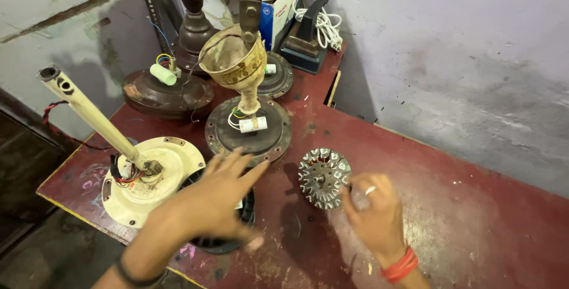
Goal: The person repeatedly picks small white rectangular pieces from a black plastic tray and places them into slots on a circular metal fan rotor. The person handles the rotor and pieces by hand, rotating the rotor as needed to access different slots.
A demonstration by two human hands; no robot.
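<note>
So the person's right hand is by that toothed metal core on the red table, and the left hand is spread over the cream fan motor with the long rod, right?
Not quite. In the head view the left hand is spread over a black round part beside the cream fan motor, not over it. The right hand is by the toothed metal core on the red table.

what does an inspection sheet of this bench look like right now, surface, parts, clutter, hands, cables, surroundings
surface: dark red table, worn and scratched, small specks of debris.
job's things: bare stator core lying flat; black round housing mostly under the left hand.
clutter: cream fan motor with tilted cream downrod; brown motor with a gold canopy cup; two more brown motor bodies behind; cardboard box; dark blue device.
grippers: left hand spread open over the black housing; right hand beside the stator core, touching its edge, holding nothing seen.
cables: white coiled cord; red and black wires on the cream motor.
surroundings: stained grey wall, corner bench.
</note>
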